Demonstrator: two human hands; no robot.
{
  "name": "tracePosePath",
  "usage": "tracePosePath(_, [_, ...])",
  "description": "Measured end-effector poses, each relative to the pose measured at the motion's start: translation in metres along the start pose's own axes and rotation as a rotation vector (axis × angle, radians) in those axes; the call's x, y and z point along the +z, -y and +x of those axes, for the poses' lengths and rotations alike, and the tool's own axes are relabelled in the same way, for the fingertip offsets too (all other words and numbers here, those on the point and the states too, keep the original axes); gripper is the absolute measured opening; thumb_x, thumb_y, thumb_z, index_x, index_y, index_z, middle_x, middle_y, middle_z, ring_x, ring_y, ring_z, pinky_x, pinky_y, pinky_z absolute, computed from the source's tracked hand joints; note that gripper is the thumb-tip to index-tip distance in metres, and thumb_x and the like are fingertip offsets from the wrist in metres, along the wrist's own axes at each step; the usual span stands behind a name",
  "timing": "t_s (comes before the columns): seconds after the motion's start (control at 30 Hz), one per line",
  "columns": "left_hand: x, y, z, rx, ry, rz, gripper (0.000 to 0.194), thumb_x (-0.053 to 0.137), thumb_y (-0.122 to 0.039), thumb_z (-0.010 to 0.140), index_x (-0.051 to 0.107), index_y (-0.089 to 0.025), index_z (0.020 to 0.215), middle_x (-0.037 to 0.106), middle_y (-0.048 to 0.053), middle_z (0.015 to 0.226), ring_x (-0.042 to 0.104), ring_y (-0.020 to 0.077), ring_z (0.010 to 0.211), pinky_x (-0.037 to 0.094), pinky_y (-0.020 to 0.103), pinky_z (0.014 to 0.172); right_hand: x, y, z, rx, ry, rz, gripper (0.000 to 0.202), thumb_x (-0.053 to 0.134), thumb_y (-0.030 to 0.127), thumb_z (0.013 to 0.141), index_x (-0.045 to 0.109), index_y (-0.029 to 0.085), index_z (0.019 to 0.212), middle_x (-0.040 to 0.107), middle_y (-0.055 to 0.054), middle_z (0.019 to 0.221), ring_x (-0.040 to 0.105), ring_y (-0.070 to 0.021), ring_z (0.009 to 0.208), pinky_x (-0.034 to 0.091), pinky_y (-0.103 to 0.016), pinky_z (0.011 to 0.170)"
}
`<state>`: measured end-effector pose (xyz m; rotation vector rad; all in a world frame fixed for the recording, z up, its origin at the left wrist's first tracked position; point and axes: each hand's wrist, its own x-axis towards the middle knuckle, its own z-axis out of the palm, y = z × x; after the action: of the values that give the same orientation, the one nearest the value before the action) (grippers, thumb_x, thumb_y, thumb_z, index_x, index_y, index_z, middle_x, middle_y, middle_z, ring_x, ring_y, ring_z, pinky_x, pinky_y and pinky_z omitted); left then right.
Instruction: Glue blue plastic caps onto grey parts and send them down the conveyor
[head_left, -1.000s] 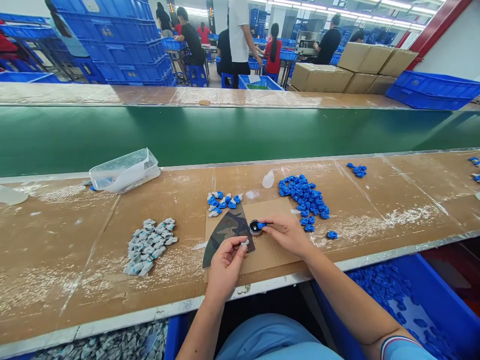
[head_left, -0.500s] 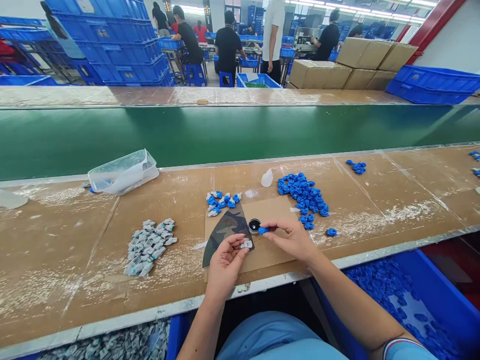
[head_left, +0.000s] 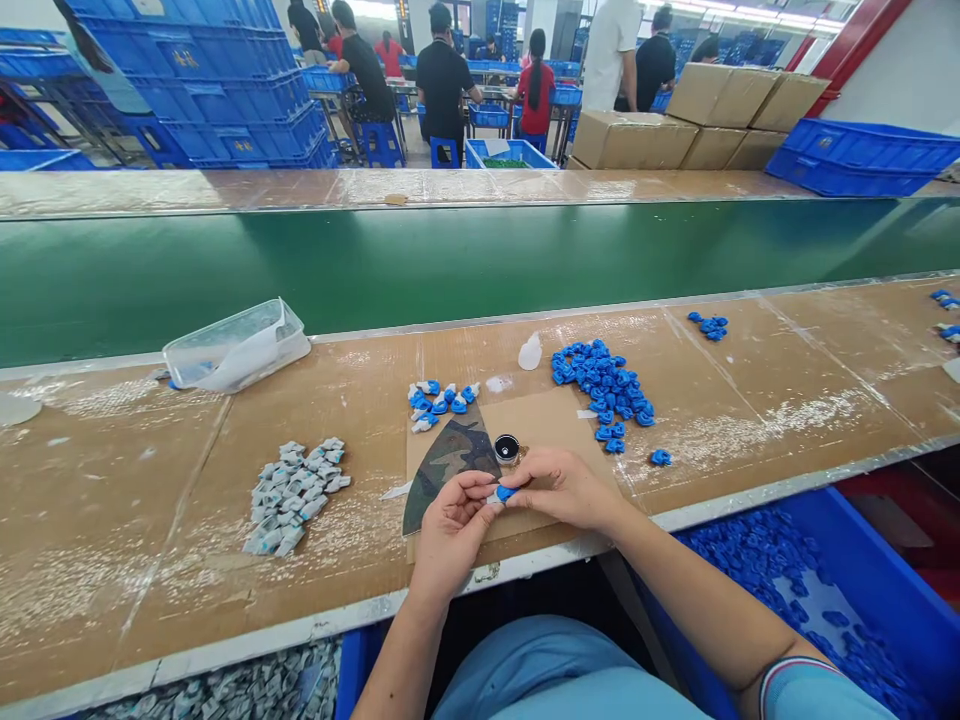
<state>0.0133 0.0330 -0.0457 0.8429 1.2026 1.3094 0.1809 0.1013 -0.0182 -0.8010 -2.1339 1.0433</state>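
My left hand (head_left: pixel 459 515) pinches a small grey-white plastic piece (head_left: pixel 493 497), mostly hidden by the fingers. In my right hand (head_left: pixel 559 488) a small blue plastic piece (head_left: pixel 506 493) is held against the grey one. Just beyond the fingertips stands a small round dish (head_left: pixel 507 449) with a dark inside. A dark camouflage-patterned sheet (head_left: pixel 450 470) lies left of it on a cardboard piece (head_left: pixel 544 415). Joined blue-and-white pieces (head_left: pixel 442 402) lie at that cardboard's upper left. Loose grey pieces (head_left: pixel 296 495) are heaped at the left, loose blue ones (head_left: pixel 604 385) at the right.
A clear plastic box (head_left: pixel 236 345) rests by the green conveyor belt (head_left: pixel 450 255). Below the table edge are a blue bin (head_left: pixel 892 590) of blue parts and a bin of grey parts (head_left: pixel 225 690). Stacked blue crates (head_left: pixel 225 95), cardboard boxes (head_left: pixel 637 140) and several people are beyond the belt.
My right hand has brought the blue piece from beside the round dish down and left to the grey piece in my left hand. The two pieces now meet.
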Motion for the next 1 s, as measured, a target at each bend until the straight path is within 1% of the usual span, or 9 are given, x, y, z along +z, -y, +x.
tracePosePath(0.2, [0.0,-0.002,-0.001,-0.028,-0.036,-0.02,0.031,0.078,-0.028,0.062,0.063,-0.017,0.087,0.07,0.002,0.077,0.066,0.0134,0.074,0.054,0.026,0.074,0.018,-0.004,-0.006,0.105,-0.137,0.089,0.018,0.071,0.038,0.079,0.076,0.022,0.082,0.075,-0.004,0.078,0.068,-0.0163,0.071,0.055,-0.028,0.067])
tracePosePath(0.3, [0.0,-0.004,-0.002,-0.036,-0.059,0.018,0.033,0.078,-0.03,0.062,0.063,-0.017,0.089,0.069,0.003,0.078,0.066,0.0135,0.077,0.054,0.026,0.075,0.018,-0.003,-0.008,0.061,-0.135,0.059,0.017,0.069,0.037,0.081,0.075,0.023,0.089,0.075,-0.004,0.083,0.069,-0.0168,0.076,0.055,-0.029,0.071])
tracePosePath(0.4, [-0.004,-0.01,0.003,-0.01,-0.1,0.088,0.035,0.078,-0.035,0.062,0.063,-0.018,0.088,0.069,0.003,0.081,0.066,0.0147,0.081,0.054,0.027,0.077,0.0,-0.003,-0.015,0.006,-0.12,-0.04,0.022,0.066,0.034,0.084,0.072,0.023,0.102,0.075,-0.005,0.095,0.068,-0.0173,0.085,0.054,-0.03,0.079])
tracePosePath(0.47, [-0.011,-0.015,0.011,0.022,-0.143,0.142,0.037,0.079,-0.037,0.06,0.063,-0.018,0.088,0.069,0.004,0.083,0.066,0.0155,0.081,0.055,0.028,0.076,-0.02,-0.007,-0.024,0.051,-0.224,-0.186,0.019,0.061,0.031,0.086,0.071,0.023,0.101,0.074,-0.005,0.094,0.068,-0.0184,0.085,0.054,-0.032,0.079])
tracePosePath(0.6, [-0.032,-0.022,0.038,0.084,-0.25,0.243,0.041,0.078,-0.04,0.057,0.062,-0.017,0.087,0.068,0.005,0.08,0.066,0.0175,0.078,0.056,0.031,0.073,-0.063,-0.022,-0.046,0.256,-0.486,-0.549,0.017,0.054,0.028,0.088,0.07,0.023,0.082,0.073,-0.006,0.081,0.066,-0.0208,0.074,0.052,-0.035,0.07])
tracePosePath(0.7, [-0.041,-0.022,0.057,0.117,-0.32,0.3,0.036,0.075,-0.036,0.059,0.061,-0.017,0.086,0.067,0.005,0.079,0.066,0.0179,0.077,0.056,0.034,0.075,-0.08,-0.032,-0.056,0.355,-0.443,-0.653,0.019,0.054,0.031,0.086,0.067,0.022,0.076,0.069,-0.005,0.074,0.062,-0.0191,0.063,0.049,-0.032,0.061])
tracePosePath(0.8, [-0.039,-0.02,0.067,0.151,-0.36,0.285,0.031,0.07,-0.027,0.062,0.06,-0.017,0.09,0.067,0.005,0.082,0.067,0.0171,0.079,0.055,0.035,0.08,-0.081,-0.036,-0.059,0.391,-0.342,-0.691,0.023,0.052,0.039,0.086,0.067,0.023,0.078,0.065,-0.003,0.064,0.059,-0.018,0.055,0.045,-0.03,0.053])
tracePosePath(0.9, [-0.035,-0.019,0.062,0.216,-0.392,0.319,0.029,0.065,-0.023,0.067,0.059,-0.017,0.095,0.065,0.006,0.088,0.067,0.0169,0.08,0.055,0.035,0.079,-0.077,-0.038,-0.056,0.436,-0.292,-0.72,0.027,0.053,0.048,0.084,0.065,0.024,0.079,0.06,0.0,0.057,0.056,-0.0175,0.05,0.04,-0.029,0.048])
tracePosePath(1.0, [-0.041,-0.021,0.046,0.328,-0.442,0.533,0.025,0.06,-0.024,0.072,0.061,-0.018,0.097,0.063,0.007,0.091,0.064,0.0173,0.079,0.054,0.033,0.074,-0.078,-0.04,-0.053,0.536,-0.236,-0.769,0.027,0.057,0.051,0.078,0.06,0.025,0.074,0.056,0.001,0.052,0.053,-0.0184,0.047,0.035,-0.028,0.044])
